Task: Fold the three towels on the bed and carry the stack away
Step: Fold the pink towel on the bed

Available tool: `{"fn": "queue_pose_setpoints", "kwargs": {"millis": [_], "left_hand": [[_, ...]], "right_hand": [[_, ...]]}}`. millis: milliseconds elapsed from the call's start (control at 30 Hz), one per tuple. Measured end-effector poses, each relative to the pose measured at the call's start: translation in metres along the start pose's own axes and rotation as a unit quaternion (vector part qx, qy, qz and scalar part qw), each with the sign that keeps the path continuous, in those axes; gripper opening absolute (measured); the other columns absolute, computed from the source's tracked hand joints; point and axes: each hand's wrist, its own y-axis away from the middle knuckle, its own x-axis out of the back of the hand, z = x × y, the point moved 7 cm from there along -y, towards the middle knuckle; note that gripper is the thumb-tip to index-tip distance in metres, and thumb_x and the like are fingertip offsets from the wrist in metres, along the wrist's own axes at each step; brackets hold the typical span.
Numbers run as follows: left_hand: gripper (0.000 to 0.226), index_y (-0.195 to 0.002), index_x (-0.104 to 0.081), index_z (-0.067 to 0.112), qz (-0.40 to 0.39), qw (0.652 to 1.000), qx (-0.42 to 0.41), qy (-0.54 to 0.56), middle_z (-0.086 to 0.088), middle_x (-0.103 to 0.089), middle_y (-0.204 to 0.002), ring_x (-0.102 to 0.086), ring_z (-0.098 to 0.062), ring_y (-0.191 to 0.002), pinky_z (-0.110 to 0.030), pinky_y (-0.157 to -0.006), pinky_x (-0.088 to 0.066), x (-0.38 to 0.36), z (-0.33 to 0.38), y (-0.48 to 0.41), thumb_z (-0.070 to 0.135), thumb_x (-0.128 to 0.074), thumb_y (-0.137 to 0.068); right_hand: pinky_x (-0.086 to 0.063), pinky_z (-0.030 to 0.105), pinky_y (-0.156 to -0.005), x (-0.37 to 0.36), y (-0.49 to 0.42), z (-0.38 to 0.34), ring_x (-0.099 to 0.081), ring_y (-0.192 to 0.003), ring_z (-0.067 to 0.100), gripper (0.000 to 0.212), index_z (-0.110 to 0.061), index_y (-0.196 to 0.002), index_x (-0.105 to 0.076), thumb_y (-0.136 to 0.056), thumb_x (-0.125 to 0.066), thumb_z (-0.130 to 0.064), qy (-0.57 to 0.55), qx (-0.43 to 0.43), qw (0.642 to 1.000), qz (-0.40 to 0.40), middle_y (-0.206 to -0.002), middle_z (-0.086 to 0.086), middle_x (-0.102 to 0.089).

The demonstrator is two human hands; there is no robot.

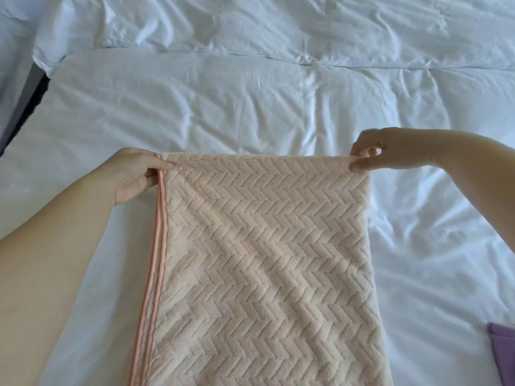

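1. Head view: a peach towel lies flat on a white bed, with two trimmed edges stacked along its left side.
2. The left hand pinches the far left corner, its grip grasping the cloth.
3. The right hand pinches the far right corner, its grip also grasping the cloth.
4. A purple towel shows at the lower right edge of the picture.

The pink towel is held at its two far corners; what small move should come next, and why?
Probably draw both far corners toward the body, folding the pink towel across. The left hand and right hand each pinch a far corner, the towel lies flat on the bed, and two trimmed edges meet along its left side, so one fold seems done.
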Motion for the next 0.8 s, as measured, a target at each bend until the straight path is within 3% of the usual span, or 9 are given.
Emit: {"fn": "queue_pose_setpoints", "kwargs": {"millis": [100, 200, 300, 400, 500, 567, 667, 800], "left_hand": [[0.011, -0.081, -0.062, -0.005, 0.021, 0.999, -0.001, -0.026, -0.01, -0.072, -0.067, -0.071, -0.016, -0.068, -0.02, -0.06, -0.057, 0.008, -0.002, -0.002, -0.014, -0.056, -0.08], [0.01, -0.08, -0.062, -0.006, 0.034, 0.998, 0.006, -0.058, -0.017, -0.068, -0.076, -0.067, -0.02, -0.075, -0.019, -0.059, -0.056, 0.012, -0.008, -0.004, -0.015, -0.056, -0.081], [0.01, -0.083, -0.065, -0.003, 0.024, 0.995, 0.019, -0.097, -0.017, -0.066, -0.087, -0.064, -0.021, -0.084, -0.023, -0.068, -0.058, 0.007, -0.013, -0.005, -0.011, -0.059, -0.082], [0.007, -0.083, -0.067, 0.008, 0.011, 0.99, 0.036, -0.139, -0.005, -0.07, -0.085, -0.065, -0.014, -0.083, -0.023, -0.07, -0.05, 0.0, -0.018, -0.004, 0.001, -0.067, -0.083], [0.005, -0.088, -0.069, 0.016, -0.009, 0.991, 0.033, -0.132, 0.006, -0.075, -0.084, -0.069, -0.001, -0.075, -0.014, -0.058, -0.052, -0.006, -0.021, -0.001, 0.019, -0.069, -0.085], [0.007, -0.092, -0.07, 0.012, -0.002, 0.99, 0.022, -0.136, 0.001, -0.074, -0.09, -0.069, -0.003, -0.078, -0.012, -0.055, -0.052, -0.002, -0.019, -0.001, 0.015, -0.069, -0.085], [0.017, -0.099, -0.067, 0.003, 0.027, 0.992, 0.008, -0.121, -0.01, -0.071, -0.094, -0.068, -0.013, -0.085, -0.014, -0.06, -0.055, 0.007, -0.011, -0.004, 0.001, -0.069, -0.082], [0.012, -0.087, -0.065, 0.004, 0.031, 0.998, -0.013, -0.06, -0.009, -0.071, -0.081, -0.071, -0.01, -0.067, -0.017, -0.057, -0.055, 0.007, -0.001, -0.008, -0.007, -0.066, -0.081]], "right_hand": [[-0.034, 0.025, -0.089, 0.002, 0.004, -0.004, -0.053, -0.098, -0.01, 0.036, -0.047, -0.098, -0.062, -0.068, -0.06, -0.066, -0.079, 0.025, 0.996, -0.015, -0.1, -0.024, -0.061], [-0.032, 0.027, -0.093, -0.012, 0.012, -0.013, -0.049, -0.111, -0.014, 0.042, -0.046, -0.111, -0.062, -0.072, -0.065, -0.063, -0.162, 0.052, 0.981, -0.096, -0.118, -0.03, -0.058], [-0.036, 0.024, -0.091, -0.024, 0.009, -0.005, -0.055, -0.104, -0.003, 0.036, -0.047, -0.099, -0.066, -0.068, -0.065, -0.066, -0.061, 0.004, 0.992, -0.112, -0.107, -0.025, -0.063], [-0.04, 0.026, -0.085, -0.032, -0.001, 0.006, -0.057, -0.093, 0.004, 0.031, -0.038, -0.097, -0.066, -0.077, -0.061, -0.06, 0.066, -0.031, 0.994, -0.084, -0.096, -0.014, -0.063], [-0.036, 0.025, -0.081, -0.033, -0.006, 0.005, -0.054, -0.09, 0.009, 0.029, -0.023, -0.104, -0.069, -0.086, -0.061, -0.044, 0.061, -0.022, 0.997, -0.031, -0.091, -0.012, -0.062], [-0.036, 0.025, -0.075, -0.024, -0.009, 0.006, -0.055, -0.084, 0.011, 0.024, -0.019, -0.098, -0.072, -0.085, -0.066, -0.037, 0.037, -0.025, 0.998, 0.04, -0.091, -0.007, -0.066], [-0.038, 0.021, -0.059, -0.007, -0.006, 0.015, -0.057, -0.073, 0.003, 0.012, -0.026, -0.075, -0.071, -0.073, -0.078, -0.037, -0.066, -0.07, 0.985, 0.14, -0.076, -0.013, -0.066], [-0.038, 0.024, -0.056, -0.002, -0.008, 0.024, -0.056, -0.074, 0.008, 0.015, -0.029, -0.067, -0.067, -0.074, -0.077, -0.039, -0.123, -0.096, 0.974, 0.166, -0.077, -0.007, -0.063]]}}
